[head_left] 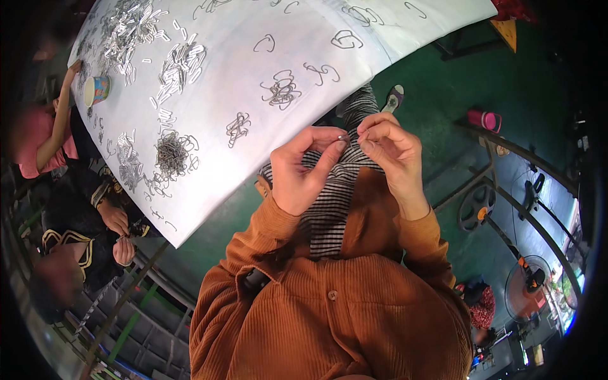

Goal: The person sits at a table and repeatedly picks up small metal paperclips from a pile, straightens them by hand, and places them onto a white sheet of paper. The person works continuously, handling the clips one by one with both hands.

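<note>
Both my hands are raised over my lap, just off the table's edge. Between thumb and forefinger, my left hand [303, 166] pinches a small shiny metal piece [342, 137]; most of it is hidden by the fingertips. Close beside it, my right hand [396, 158] has its thumb and fingers drawn together, and whatever is between them is too small to make out. Nearest on the white-covered table [218, 183] are small clusters of bent dark wire pieces [238, 128] and curved wire hooks [282, 90].
Silver strip-like pieces [180, 66] lie scattered at the far left, near a dark heap of wire pieces [171, 155] and a patterned paper cup [97, 90]. Two people sit along the left side, one reaching a hand [75, 68] onto the table. A fan [529, 288] stands at right.
</note>
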{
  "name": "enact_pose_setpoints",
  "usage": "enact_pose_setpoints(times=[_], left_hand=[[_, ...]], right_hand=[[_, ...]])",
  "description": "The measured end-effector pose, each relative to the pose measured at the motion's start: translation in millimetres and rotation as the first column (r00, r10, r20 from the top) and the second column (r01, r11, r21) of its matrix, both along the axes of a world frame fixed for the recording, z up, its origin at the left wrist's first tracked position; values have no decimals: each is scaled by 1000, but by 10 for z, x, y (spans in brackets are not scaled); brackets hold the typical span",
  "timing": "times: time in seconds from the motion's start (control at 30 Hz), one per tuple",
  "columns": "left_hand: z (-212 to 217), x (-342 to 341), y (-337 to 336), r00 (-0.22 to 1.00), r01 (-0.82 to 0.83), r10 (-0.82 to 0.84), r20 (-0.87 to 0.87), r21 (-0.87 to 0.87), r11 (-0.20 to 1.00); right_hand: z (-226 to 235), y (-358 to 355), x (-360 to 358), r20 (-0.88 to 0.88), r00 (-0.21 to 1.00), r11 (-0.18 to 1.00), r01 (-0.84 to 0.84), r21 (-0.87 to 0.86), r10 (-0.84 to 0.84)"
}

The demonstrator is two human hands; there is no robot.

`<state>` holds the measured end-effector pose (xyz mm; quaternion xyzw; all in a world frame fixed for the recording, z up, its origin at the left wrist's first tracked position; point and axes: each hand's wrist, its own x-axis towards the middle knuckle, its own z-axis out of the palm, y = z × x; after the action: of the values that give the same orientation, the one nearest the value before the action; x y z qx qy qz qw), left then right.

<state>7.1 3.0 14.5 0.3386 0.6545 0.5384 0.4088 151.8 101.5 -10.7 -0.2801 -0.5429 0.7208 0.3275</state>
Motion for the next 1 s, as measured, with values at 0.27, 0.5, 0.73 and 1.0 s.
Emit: enact_pose_setpoints(times=[0.27, 0.5, 0.73, 1.0], left_hand=[[-1, 19, 4, 999, -18, 18, -50, -12, 1000], [-1, 35, -2, 990, -19, 27, -135, 58, 998], [-50, -476, -137, 821, -47, 101, -562, 110, 993], [-639, -2597, -830, 354, -671, 89, -931, -187, 717]], right_hand=[[54, 25, -39, 25, 1000, 994, -11, 112, 8], [8, 6, -141, 0, 1000, 992, 3, 128, -3], [188, -124, -150, -45, 997, 985, 67, 157, -61], [218, -107, -134, -4, 1000, 977, 20, 213, -20]])
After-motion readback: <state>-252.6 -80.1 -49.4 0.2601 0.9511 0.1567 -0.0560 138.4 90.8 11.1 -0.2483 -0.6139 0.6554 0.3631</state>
